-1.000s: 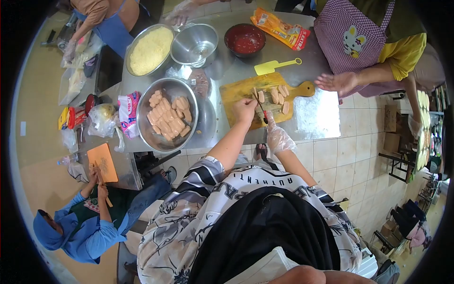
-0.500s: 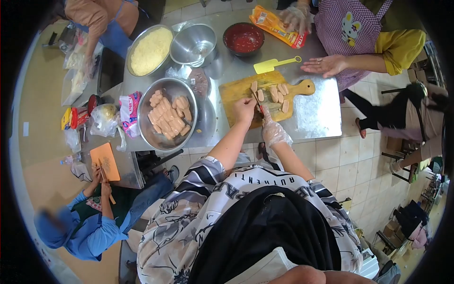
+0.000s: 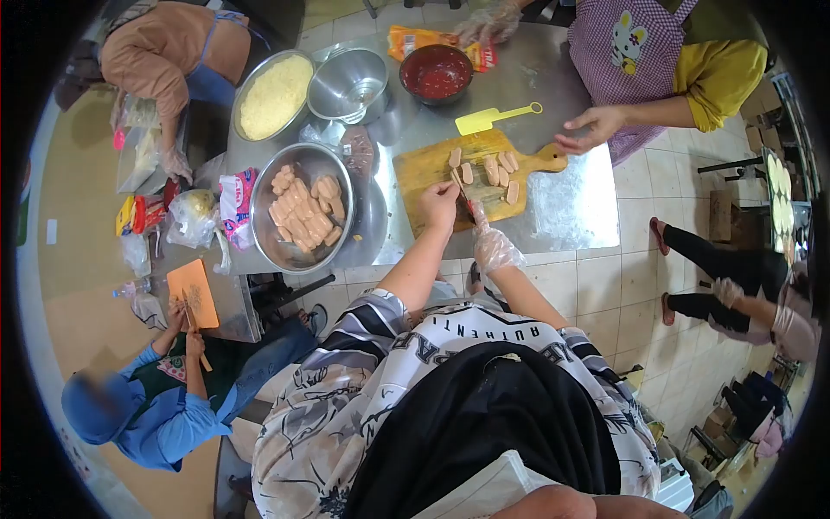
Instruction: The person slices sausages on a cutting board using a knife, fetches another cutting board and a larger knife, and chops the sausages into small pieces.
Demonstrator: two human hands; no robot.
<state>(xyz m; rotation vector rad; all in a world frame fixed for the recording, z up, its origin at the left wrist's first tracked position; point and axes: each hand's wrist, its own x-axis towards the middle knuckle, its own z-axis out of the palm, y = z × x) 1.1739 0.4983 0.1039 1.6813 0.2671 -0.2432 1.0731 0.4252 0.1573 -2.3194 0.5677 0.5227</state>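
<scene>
Through the head feed I had both hands at the near edge of the cutting board (image 3: pixel 415 176), close to each other but apart. The gloved right hand (image 3: pixel 498 251) was closed around the red handle of a knife (image 3: pixel 469 204), its blade slanting forward and left over the wood. The bare left hand (image 3: pixel 438 208) had its fingertips drawn in beside that blade; I couldn't tell whether they pinched a slice or only rested there. The pink sausage pieces (image 3: pixel 492 170) lay ahead of both hands: one just beyond the left fingertips, another right of the blade, and a loose cluster farther right, which neither hand touched. Well to the left of the left hand, a steel bowl (image 3: pixel 316 157) held many more sausages (image 3: pixel 298 216). Past the board I saw a yellow scoop (image 3: pixel 475 121), and a co-worker's bare hand (image 3: pixel 590 130) hovered near the board's handle.
</scene>
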